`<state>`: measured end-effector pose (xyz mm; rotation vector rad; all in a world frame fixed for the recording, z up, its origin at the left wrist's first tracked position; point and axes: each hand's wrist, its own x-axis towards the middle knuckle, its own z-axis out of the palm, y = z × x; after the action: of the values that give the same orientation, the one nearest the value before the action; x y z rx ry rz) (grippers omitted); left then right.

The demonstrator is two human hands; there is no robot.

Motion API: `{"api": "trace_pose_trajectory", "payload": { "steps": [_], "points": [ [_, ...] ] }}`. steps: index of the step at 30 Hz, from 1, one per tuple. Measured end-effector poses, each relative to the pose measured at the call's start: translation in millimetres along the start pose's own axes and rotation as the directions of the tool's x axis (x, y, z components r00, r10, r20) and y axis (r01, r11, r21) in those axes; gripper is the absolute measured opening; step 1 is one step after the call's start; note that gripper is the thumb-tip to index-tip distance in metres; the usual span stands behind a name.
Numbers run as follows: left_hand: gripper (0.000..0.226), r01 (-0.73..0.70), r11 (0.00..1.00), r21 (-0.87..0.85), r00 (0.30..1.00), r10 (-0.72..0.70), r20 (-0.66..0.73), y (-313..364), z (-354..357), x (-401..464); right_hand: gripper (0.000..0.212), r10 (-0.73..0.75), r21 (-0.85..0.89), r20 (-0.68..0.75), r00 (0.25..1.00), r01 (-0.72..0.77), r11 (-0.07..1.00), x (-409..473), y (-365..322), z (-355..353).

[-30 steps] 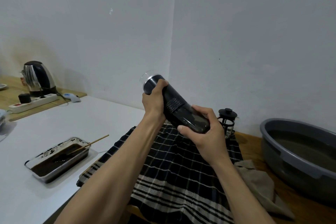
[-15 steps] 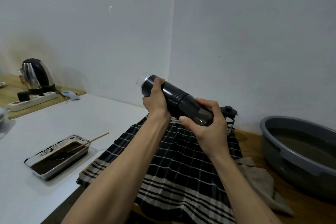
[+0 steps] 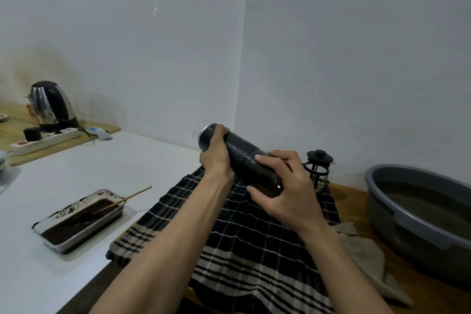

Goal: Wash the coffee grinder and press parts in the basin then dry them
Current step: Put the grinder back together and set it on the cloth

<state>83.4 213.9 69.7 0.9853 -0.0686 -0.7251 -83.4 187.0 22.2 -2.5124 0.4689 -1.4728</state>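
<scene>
Home kitchen corner, my coffee spot. Plain white walls [image 3: 331, 46]; white counter [image 3: 63, 178] meeting a wooden worktop [image 3: 349, 194]. On it: electric kettle [image 3: 51, 104] by a power strip [image 3: 46, 138], French press [image 3: 318, 169], grey wash basin [image 3: 418, 214] holding water, checked cloth [image 3: 254, 237] spread before me.

Dim even indoor light, soft shadows, wide-angle bending at edges
</scene>
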Motion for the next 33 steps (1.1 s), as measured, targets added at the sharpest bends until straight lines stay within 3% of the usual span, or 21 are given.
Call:
{"api": "trace_pose_trajectory", "payload": {
  "steps": [3,8,12,15,17,23,29,30,33],
  "points": [
    [0.047,0.006,1.000,-0.027,0.999,-0.005,0.036,-0.1,2.4,-0.8,0.059,0.007,0.012,-0.053,0.999,-0.006,1.000,-4.3,-1.0,4.1],
    [0.052,-0.018,0.992,-0.128,0.997,0.026,0.066,-3.2,5.2,0.4,0.064,0.118,0.172,-0.153,0.981,-0.091,0.981,-0.6,-7.9,5.4],
    [0.054,-0.021,0.983,-0.183,0.994,0.040,0.100,-6.4,8.6,2.1,0.064,0.118,0.165,-0.218,0.969,-0.083,0.983,-5.3,-7.8,8.1],
    [0.059,0.071,0.961,-0.267,0.971,-0.004,0.240,-6.5,11.0,1.5,0.064,0.255,0.340,-0.272,0.928,-0.155,0.927,-6.5,-15.5,10.4],
    [0.063,0.089,0.949,-0.302,0.943,0.018,0.332,-2.7,11.3,4.0,0.063,0.367,0.481,-0.235,0.900,-0.221,0.849,-3.0,-24.0,10.1],
    [0.067,-0.036,0.962,-0.270,0.911,0.142,0.386,3.6,14.1,12.4,0.060,0.471,0.608,-0.118,0.874,-0.311,0.730,9.7,-34.0,1.3],
    [0.084,-0.123,0.972,-0.201,0.918,0.188,0.348,1.1,10.6,14.5,0.060,0.515,0.666,-0.062,0.855,-0.350,0.659,2.5,-38.8,2.9],
    [0.080,-0.134,0.971,-0.198,0.915,0.198,0.353,0.3,9.5,14.1,0.058,0.540,0.704,-0.040,0.841,-0.360,0.613,1.9,-38.2,3.0],
    [0.057,-0.247,0.955,-0.165,0.893,0.291,0.342,-1.3,9.7,11.5,0.054,0.665,0.851,0.128,0.736,-0.425,0.307,2.3,-38.9,4.8]
  ]
}}
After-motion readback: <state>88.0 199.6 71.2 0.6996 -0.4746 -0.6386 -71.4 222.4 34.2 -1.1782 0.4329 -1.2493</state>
